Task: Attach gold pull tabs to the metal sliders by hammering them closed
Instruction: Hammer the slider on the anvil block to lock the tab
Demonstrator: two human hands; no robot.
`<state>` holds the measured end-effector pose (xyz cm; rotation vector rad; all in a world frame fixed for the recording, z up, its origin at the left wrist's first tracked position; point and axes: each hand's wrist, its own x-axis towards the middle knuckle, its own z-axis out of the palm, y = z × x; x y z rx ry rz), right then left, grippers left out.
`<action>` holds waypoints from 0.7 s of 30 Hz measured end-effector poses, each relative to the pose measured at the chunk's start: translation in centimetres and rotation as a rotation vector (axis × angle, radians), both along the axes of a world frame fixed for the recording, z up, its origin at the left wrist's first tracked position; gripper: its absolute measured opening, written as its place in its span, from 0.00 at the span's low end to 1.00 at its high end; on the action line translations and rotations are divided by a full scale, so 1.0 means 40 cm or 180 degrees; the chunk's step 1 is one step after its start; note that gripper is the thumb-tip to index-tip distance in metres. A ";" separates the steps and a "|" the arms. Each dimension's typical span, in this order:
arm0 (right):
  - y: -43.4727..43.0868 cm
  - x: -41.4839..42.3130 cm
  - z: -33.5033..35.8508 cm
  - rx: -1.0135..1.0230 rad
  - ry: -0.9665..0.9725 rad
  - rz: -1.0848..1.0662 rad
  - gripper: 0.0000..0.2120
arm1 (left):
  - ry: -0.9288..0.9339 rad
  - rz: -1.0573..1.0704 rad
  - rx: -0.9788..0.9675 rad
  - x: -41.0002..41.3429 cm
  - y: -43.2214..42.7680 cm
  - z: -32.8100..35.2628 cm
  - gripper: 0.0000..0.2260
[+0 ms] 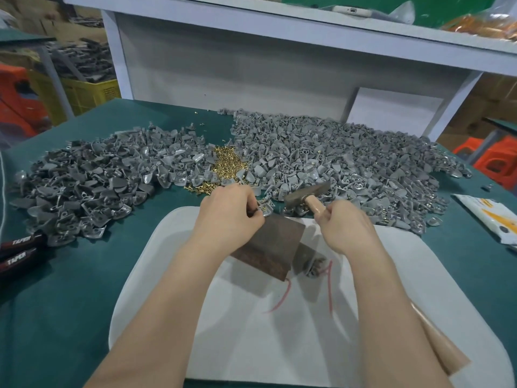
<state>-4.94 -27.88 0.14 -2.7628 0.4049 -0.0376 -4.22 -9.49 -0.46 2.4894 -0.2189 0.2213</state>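
Two bare hands work over a dark metal block [279, 242] that lies on a white tray [279, 345] set on the green table cover [70, 289]. The left hand [229, 217] is curled, its fingertips pinching a small grey slider [265, 210] at the block's far corner; a speck of gold shows on the piece, though it is too small to tell how it sits. The right hand [347, 225] is clenched around the pale wooden handle of a hammer [307, 193], whose dark steel head is tilted in the air just to the right of the pinched slider, apart from it. Beyond the left hand's knuckles lies a little heap of gold pull tabs [226, 161], lodged between two broad piles of grey sliders, one to the left [92, 180] and a larger one to the right [349, 158]. A red cord [282, 298] curls on the tray near the block. At the left edge of the table rest two black handles [16, 250], each printed "TAPER" in white capitals. A white and yellow packet [486, 217] lies at the right edge; its print is too blurred to read.
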 end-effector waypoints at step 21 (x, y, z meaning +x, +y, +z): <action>0.066 -0.086 0.063 0.0195 -0.1659 0.1074 0.18 | -0.0118 0.0237 -0.0110 0.002 0.004 -0.002 0.08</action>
